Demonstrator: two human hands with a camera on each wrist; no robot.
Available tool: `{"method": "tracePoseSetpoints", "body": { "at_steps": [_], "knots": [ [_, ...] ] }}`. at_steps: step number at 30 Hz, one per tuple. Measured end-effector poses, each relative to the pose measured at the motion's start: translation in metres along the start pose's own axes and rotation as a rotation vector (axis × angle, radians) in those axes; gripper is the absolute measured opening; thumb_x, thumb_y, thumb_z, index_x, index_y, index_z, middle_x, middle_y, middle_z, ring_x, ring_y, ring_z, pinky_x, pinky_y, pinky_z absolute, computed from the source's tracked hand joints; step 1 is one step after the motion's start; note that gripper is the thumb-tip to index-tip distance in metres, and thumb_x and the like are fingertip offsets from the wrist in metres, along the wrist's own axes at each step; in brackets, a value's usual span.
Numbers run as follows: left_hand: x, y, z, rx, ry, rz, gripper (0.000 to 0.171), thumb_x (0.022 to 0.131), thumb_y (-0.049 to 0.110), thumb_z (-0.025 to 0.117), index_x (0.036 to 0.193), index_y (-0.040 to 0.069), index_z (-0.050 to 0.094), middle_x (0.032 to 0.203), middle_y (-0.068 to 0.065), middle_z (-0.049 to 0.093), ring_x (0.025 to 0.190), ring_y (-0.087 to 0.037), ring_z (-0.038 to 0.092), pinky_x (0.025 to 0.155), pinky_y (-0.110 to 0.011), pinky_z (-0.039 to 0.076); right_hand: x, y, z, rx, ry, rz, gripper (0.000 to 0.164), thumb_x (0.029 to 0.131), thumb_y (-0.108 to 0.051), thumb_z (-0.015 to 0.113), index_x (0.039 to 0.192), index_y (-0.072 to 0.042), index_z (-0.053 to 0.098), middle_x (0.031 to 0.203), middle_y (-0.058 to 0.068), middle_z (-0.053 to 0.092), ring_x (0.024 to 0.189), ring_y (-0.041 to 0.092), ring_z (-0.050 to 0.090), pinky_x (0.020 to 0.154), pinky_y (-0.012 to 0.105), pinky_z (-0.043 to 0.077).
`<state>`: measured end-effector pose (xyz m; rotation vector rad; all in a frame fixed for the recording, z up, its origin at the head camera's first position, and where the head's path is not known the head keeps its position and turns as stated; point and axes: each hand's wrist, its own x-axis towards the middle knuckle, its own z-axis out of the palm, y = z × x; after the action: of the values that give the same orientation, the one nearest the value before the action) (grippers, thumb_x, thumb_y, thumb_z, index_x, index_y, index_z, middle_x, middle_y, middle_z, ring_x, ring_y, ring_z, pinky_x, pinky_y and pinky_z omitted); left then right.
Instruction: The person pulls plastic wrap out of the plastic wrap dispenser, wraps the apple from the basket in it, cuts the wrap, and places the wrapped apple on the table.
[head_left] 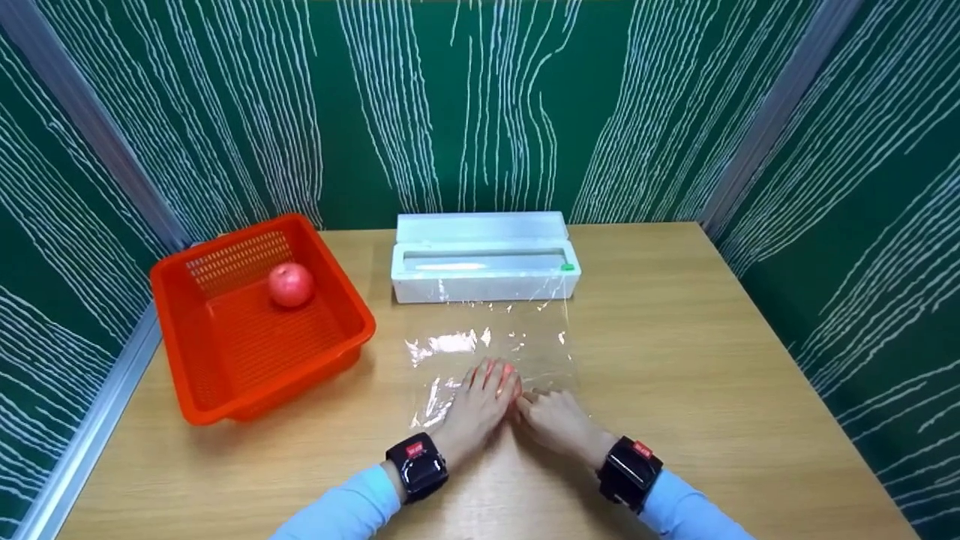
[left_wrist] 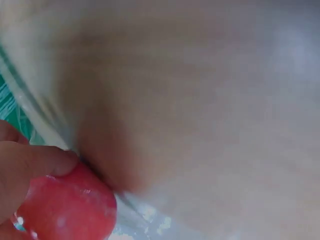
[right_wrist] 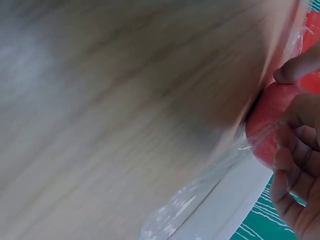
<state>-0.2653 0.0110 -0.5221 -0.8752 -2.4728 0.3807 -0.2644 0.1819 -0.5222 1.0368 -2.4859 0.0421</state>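
Your left hand [head_left: 478, 409] grips the red fruit [left_wrist: 70, 205], your right hand [head_left: 559, 421] pinching clear film [head_left: 517, 322] right beside it.

Place: booth-like work area | wood-grain tabletop [head_left: 712, 360] | green, white-streaked walls [head_left: 592, 82] | metal corner posts [head_left: 776, 112]

left hand [left_wrist: 27, 167] holds a red fruit [left_wrist: 75, 210] against a blurred tabletop [left_wrist: 225, 125], what looks like clear film [left_wrist: 150, 215] beside it

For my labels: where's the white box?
In the head view, the white box sits far back on the table, right of the orange basket, clear film at its front.
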Motion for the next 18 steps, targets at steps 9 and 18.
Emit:
{"method": "tracePoseSetpoints", "body": {
  "at_steps": [9,18],
  "knots": [
    [0.004,-0.017,-0.009,-0.272,-0.015,0.066,0.066,0.072,0.028,0.069,0.127,0.002,0.044,0.125,-0.015,0.051,0.114,-0.027,0.051,0.097,-0.035,0.043,-0.01,-0.001,-0.003,0.01,0.042,0.035,0.025,0.073,-0.027,0.069,0.088,-0.01,0.06,0.083,0.003,0.061,0.076,0.02,0.058,0.062,0.033,0.052],
    [0.016,-0.037,-0.014,-0.619,-0.175,0.038,0.069,0.067,0.026,0.077,0.125,0.01,0.045,0.117,-0.007,0.044,0.093,-0.02,0.056,0.072,-0.029,0.052,-0.013,0.012,-0.017,0.009,0.024,0.034,0.018,0.068,-0.005,0.069,0.083,-0.008,0.06,0.076,0.001,0.06,0.069,0.016,0.057,0.061,0.029,0.051]
  ]
}}
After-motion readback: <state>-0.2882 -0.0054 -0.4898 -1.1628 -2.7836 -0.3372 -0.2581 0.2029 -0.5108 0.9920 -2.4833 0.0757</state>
